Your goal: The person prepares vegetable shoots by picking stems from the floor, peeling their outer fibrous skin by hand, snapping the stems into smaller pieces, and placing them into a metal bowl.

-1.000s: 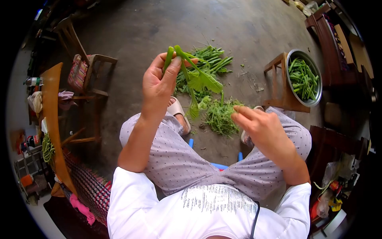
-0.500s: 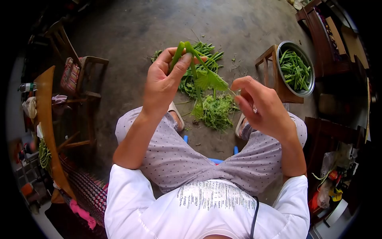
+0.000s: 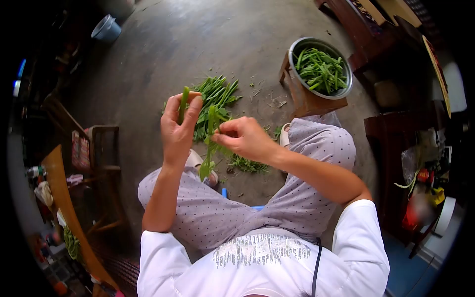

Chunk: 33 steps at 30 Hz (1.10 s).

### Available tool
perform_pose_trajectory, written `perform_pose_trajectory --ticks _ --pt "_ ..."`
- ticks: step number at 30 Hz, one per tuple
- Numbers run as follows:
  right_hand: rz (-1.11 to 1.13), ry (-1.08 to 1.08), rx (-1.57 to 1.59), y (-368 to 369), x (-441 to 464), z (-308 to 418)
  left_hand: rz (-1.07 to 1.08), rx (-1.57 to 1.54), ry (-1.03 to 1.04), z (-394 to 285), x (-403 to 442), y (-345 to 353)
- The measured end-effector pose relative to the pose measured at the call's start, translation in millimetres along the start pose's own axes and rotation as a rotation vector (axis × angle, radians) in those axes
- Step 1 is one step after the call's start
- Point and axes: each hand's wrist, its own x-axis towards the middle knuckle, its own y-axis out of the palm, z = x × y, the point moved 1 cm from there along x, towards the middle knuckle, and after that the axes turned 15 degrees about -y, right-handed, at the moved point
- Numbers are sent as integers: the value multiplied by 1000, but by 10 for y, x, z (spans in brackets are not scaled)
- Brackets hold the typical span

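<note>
Left hand point(image 3: 180, 119) pinches short green stalk piece point(image 3: 183, 105) over the stalk pile's point(image 3: 219, 93) left edge in view, leafy stem point(image 3: 212, 118), now out of its grip, sits below the pile pinched by right hand point(image 3: 245, 140), so pieces are separated, metal bowl point(image 3: 349, 79) right of pile.

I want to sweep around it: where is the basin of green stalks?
In the head view, the metal basin is at upper right, sitting on the small wooden stool, beyond the person's right knee.
</note>
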Motion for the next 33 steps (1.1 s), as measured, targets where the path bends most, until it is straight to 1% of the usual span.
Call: perform_pose_trajectory --ticks 3,5,6,8,9,11,12,13,15,17,18,19,21,22,24,25,27,28,29,31,32,33 --pt "5 54 -44 -5 -51 -202 127 176 36 -283 237 430" --pt "32 -24 -148 -29 -66 -317 273 294 59 -457 508 928" --pt "16 -26 -150 -61 -71 -296 346 355 71 -546 679 1216" --pt "21 6 -184 -146 -92 -261 205 459 337 -437 1053 1761" --pt "10 8 -185 -189 -103 -259 215 460 341 -464 1056 1805" --pt "-73 18 -167 -233 -101 -257 208 701 557 -539 1077 1751" --pt "-96 -18 -203 -275 -107 -218 256 632 581 -555 987 1595" --pt "-115 -57 -239 -343 -114 -174 249 645 576 -519 883 1409" --pt "-107 -97 -229 -434 -102 -129 299 529 227 -392 705 987" --pt "-96 42 -213 -480 -84 32 440 375 -70 -153 586 575" --pt "-75 31 -196 -491 -70 55 481 319 -56 -74 509 479" --pt "-43 30 -202 -492 -51 67 547 169 -93 14 453 394" --pt "1 28 -198 -453 -20 90 524 28 -217 94 373 272" --pt "-12 17 -207 -435 -1 108 509 25 -221 108 327 249" --pt "-30 -22 -236 -393 33 119 368 -150 -311 98 250 203" --pt "-17 -24 -236 -383 60 128 357 -157 -311 139 253 154" --pt "-8 56 -251 -359 107 153 398 -322 -371 251 237 41" --pt "12 57 -277 -341 124 146 418 -406 -398 294 218 -15" --pt "27 55 -276 -305 132 135 404 -414 -398 321 206 -60" --pt "-179 -130 -419 -240 138 162 319 -527 -486 371 188 -131" --pt "-230 -204 -450 -198 155 158 308 -535 -484 390 183 -157" --pt "-218 -206 -448 -155 164 164 301 -592 -486 405 175 -179"
